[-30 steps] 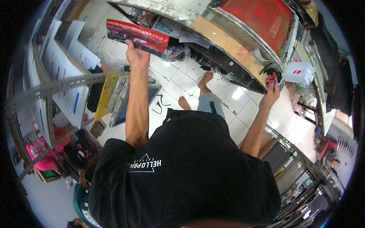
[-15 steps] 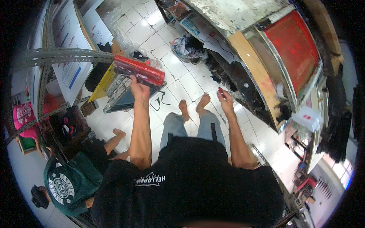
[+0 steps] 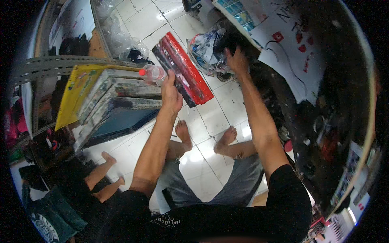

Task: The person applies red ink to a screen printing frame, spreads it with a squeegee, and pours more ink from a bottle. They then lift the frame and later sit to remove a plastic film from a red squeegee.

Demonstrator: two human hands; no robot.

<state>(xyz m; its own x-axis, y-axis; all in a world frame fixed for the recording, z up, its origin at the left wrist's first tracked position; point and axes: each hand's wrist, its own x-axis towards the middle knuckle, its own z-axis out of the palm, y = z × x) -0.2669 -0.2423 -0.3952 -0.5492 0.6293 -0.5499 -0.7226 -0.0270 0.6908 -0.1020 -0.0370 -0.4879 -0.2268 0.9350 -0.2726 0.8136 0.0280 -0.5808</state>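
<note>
Drawn from above the floor to one stuffed clear bag, the right hand has fingertips lost in shadow, its grip impossible to tell, while the left hand pinches one red-and-black slab, now slanted, by its long edge. One red-capped bottle shows just beside; open tiled floor separates slab from two bare feet. One co-worker is cut off, lower left.
</note>
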